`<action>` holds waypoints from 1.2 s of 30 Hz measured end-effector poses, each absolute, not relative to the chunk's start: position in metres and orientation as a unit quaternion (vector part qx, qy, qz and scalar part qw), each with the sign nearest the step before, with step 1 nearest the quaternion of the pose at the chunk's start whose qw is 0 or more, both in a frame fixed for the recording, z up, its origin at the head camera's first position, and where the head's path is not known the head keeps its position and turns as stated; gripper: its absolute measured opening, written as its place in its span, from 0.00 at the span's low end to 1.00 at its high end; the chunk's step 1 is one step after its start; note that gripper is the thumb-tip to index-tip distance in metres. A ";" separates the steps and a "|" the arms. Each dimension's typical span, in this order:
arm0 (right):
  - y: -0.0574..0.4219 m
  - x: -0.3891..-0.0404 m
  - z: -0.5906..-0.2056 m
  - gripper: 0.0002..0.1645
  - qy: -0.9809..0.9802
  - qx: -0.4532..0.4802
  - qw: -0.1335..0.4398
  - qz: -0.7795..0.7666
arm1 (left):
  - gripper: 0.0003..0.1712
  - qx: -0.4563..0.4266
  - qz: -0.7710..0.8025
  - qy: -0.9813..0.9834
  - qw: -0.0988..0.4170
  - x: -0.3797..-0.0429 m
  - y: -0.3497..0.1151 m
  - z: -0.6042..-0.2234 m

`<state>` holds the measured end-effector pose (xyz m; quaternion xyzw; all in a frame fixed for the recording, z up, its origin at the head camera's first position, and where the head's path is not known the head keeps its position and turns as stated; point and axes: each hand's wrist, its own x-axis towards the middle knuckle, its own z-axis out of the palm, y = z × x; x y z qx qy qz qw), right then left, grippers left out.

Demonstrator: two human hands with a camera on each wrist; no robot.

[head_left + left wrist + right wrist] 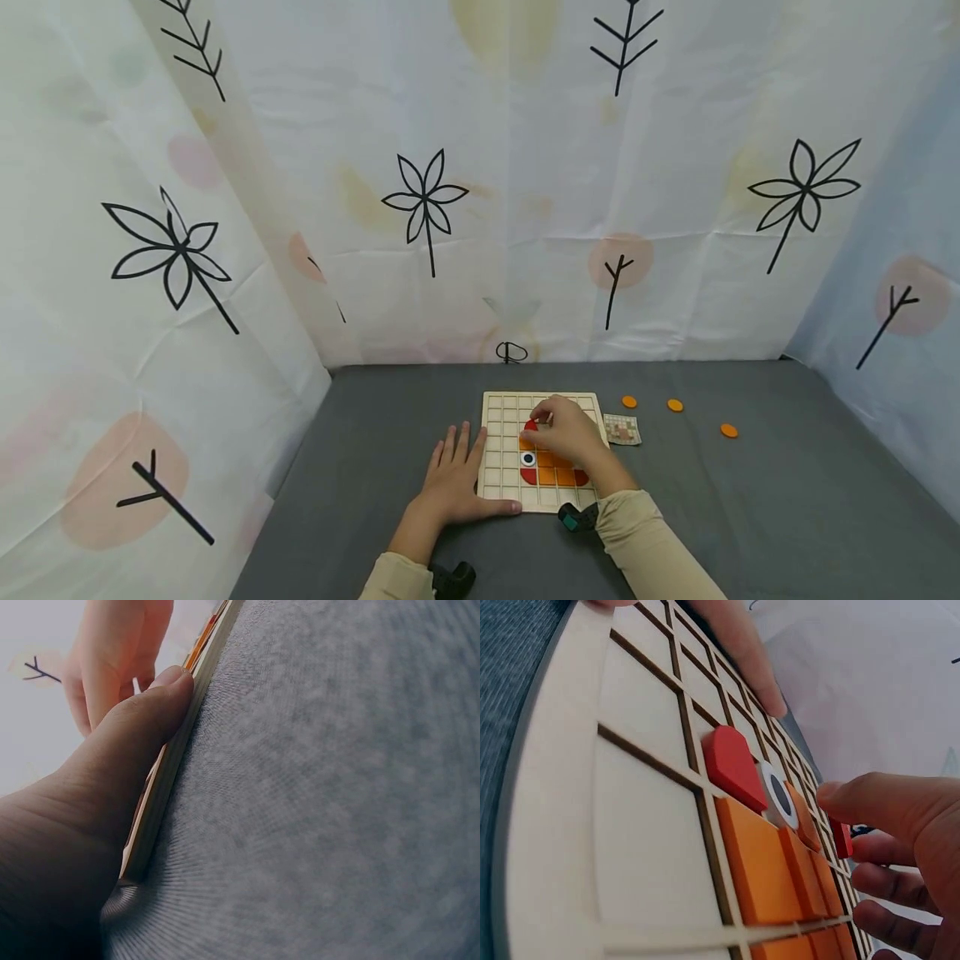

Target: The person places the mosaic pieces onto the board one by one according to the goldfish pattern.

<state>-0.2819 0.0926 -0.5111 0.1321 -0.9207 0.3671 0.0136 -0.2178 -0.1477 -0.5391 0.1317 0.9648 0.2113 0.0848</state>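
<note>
A wooden grid board [501,497] lies on the grey table. Set in its cells are orange square tiles [759,859], red rounded tiles [733,766] and a white tile with a black dot [527,458]. My left hand [453,492] rests against the board's left side with straight, spread fingers, its thumb along the near edge. Over the board, my right hand [570,433] pinches a red tile [841,837] between thumb and fingers, at the far end of the dotted tile's column. Whether this tile is fully seated in its cell is hidden by the fingers.
Right of the board lies a small pattern card [622,429]. Several round orange pieces, one of them near the card [629,402], lie farther right. A printed white curtain [517,283] closes off the back and sides. Dark devices are strapped at both wrists.
</note>
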 end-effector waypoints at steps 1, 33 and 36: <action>0.091 -0.283 -0.512 0.15 -0.923 0.126 0.012 0.363 | 0.81 0.132 0.211 0.965 0.086 -0.217 -0.147 -0.539; 0.089 -0.283 -0.515 0.04 -0.921 0.151 0.017 0.360 | 0.80 0.137 0.221 0.962 0.083 -0.216 -0.148 -0.538; 0.089 -0.283 -0.514 0.04 -0.923 0.148 0.016 0.355 | 0.79 0.138 0.228 0.961 0.079 -0.217 -0.148 -0.539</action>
